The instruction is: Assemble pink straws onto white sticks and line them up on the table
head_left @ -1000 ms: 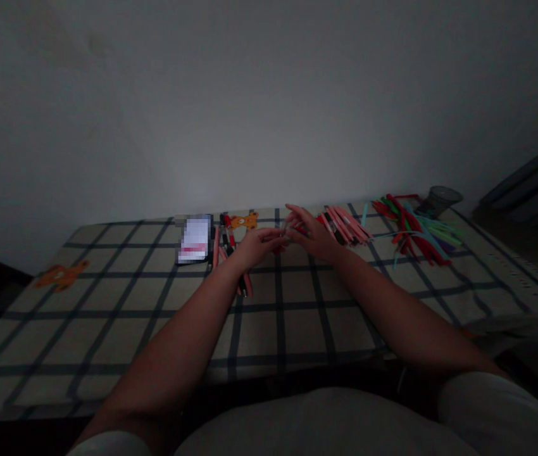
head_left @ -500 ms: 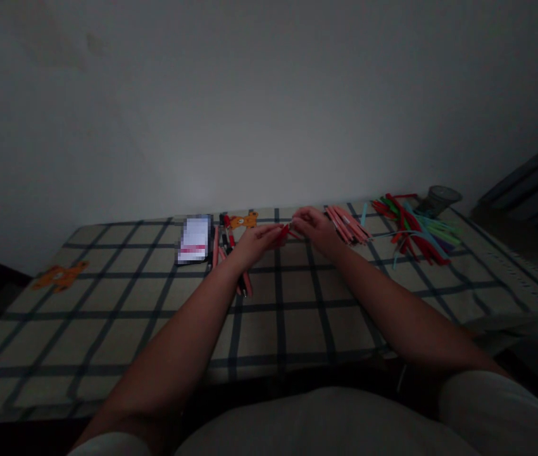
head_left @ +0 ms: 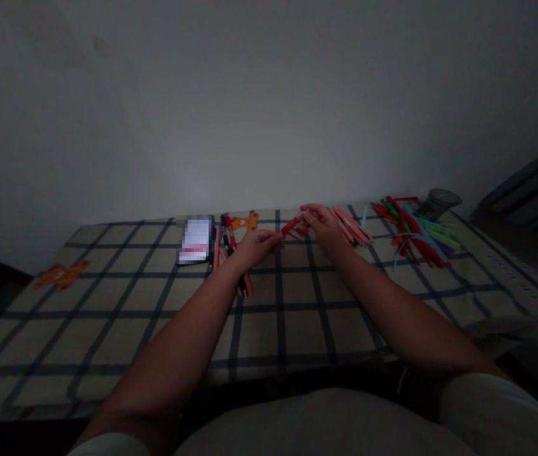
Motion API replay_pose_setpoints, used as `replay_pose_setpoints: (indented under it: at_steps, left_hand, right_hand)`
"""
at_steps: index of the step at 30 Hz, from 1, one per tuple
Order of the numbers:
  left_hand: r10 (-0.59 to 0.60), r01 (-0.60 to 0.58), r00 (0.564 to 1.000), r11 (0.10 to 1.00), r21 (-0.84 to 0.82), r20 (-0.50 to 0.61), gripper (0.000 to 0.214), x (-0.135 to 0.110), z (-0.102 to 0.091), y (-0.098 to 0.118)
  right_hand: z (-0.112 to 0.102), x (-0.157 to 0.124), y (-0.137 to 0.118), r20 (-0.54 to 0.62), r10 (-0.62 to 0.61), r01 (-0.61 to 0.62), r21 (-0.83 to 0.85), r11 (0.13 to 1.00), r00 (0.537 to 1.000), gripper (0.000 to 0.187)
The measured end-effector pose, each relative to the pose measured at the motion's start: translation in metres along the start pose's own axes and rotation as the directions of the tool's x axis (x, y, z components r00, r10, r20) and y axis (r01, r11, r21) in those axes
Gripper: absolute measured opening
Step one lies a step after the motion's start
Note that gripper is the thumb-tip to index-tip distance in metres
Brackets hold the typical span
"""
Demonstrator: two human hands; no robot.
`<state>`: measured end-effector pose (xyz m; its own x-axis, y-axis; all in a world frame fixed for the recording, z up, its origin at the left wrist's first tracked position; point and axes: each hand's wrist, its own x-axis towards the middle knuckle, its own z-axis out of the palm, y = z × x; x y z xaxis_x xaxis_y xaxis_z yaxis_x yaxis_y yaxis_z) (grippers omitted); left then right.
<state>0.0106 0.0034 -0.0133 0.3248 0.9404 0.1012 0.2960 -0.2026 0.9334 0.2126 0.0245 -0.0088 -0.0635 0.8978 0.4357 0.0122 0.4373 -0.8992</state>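
Observation:
A slim red pen [head_left: 290, 226] slants between my two hands above the back middle of the table. My right hand [head_left: 325, 229] pinches its upper end, which looks pale or clear. At the lower end, the closed fingertips of my left hand [head_left: 256, 247] grip it; the very tip is hidden by them. Behind and below the pen, more thin red pieces show near my right fingers, too blurred to name. Left of my left hand lie several black, red and pink pens [head_left: 231, 237]. A bundle of pink sticks [head_left: 352, 227] lies just right of my right hand.
A phone [head_left: 195, 239] with a lit, blurred screen lies at left. On the right are a heap of red, green and blue strips [head_left: 418, 237] and a dark clear cup [head_left: 441, 201]. A checked cloth [head_left: 121, 316] covers the table, and a wall [head_left: 250, 114] stands behind it.
My right hand has shifted slightly right and away from my left. More of the red pen's barrel now shows between my hands. The things on the table stay put.

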Motion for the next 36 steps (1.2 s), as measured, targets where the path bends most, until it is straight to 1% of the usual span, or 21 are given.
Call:
replay_pose_setpoints:
  at_steps: [5, 9, 12, 15, 19, 23, 27, 29, 32, 33, 36]
  left_hand:
    - [0.02, -0.022, 0.999, 0.997, 0.07, 0.036, 0.035, -0.001, 0.0, 0.001]
    - [0.03, -0.033, 0.999, 0.993, 0.114, 0.033, 0.033, -0.002, 0.0, 0.002]
    - [0.025, -0.028, 0.999, 0.996, 0.079, 0.034, 0.031, -0.003, 0.001, 0.003]
    - [0.015, -0.015, 1.0, 0.999, 0.037, 0.0, 0.026, -0.002, 0.002, 0.004]
    - [0.008, -0.007, 1.0, 1.0, 0.015, -0.011, 0.021, -0.002, 0.002, 0.006]
    - [-0.011, 0.011, 1.0, 1.0, 0.001, 0.001, 0.026, -0.002, 0.003, 0.005]
    - [-0.003, 0.003, 1.0, 1.0, 0.02, 0.001, 0.033, 0.0, 0.003, 0.002]
    - [0.022, -0.022, 1.0, 0.998, 0.052, -0.006, 0.036, 0.001, 0.003, 0.0]
    - [0.06, -0.05, 0.995, 0.99, 0.131, -0.078, 0.036, 0.001, 0.001, -0.002]
    - [0.069, -0.051, 0.991, 0.987, 0.154, -0.112, 0.035, 0.002, 0.0, -0.003]
    - [0.065, -0.031, 0.978, 0.985, 0.17, -0.2, 0.035, 0.003, -0.003, -0.004]
  right_hand:
    - [0.003, 0.0, -0.002, -0.03, 0.008, -0.006, 0.077, 0.997, 1.0, 0.035]
    - [0.003, 0.002, -0.001, -0.033, 0.027, -0.025, 0.057, 0.998, 0.999, 0.036]
    - [0.003, 0.001, -0.002, -0.025, 0.027, -0.026, 0.04, 0.999, 0.999, 0.036]
    - [0.002, 0.001, -0.002, -0.008, 0.013, -0.013, 0.039, 0.999, 1.0, 0.036]
    - [0.0, 0.0, -0.001, -0.006, 0.003, -0.002, 0.043, 0.999, 1.0, 0.034]
    - [-0.002, 0.002, 0.002, -0.035, -0.027, 0.028, 0.033, 0.999, 0.999, 0.035]
    - [-0.003, 0.001, 0.003, -0.049, -0.1, 0.097, -0.06, 0.994, 0.994, 0.037]
    - [-0.004, 0.0, 0.001, -0.011, -0.147, 0.145, -0.135, 0.98, 0.989, 0.038]
    - [-0.006, -0.003, -0.003, 0.14, -0.221, 0.253, -0.283, 0.925, 0.965, 0.037]
    - [-0.007, -0.004, -0.005, 0.168, -0.248, 0.291, -0.32, 0.902, 0.954, 0.036]
    - [-0.007, -0.005, -0.008, 0.173, -0.328, 0.37, -0.381, 0.848, 0.929, 0.035]
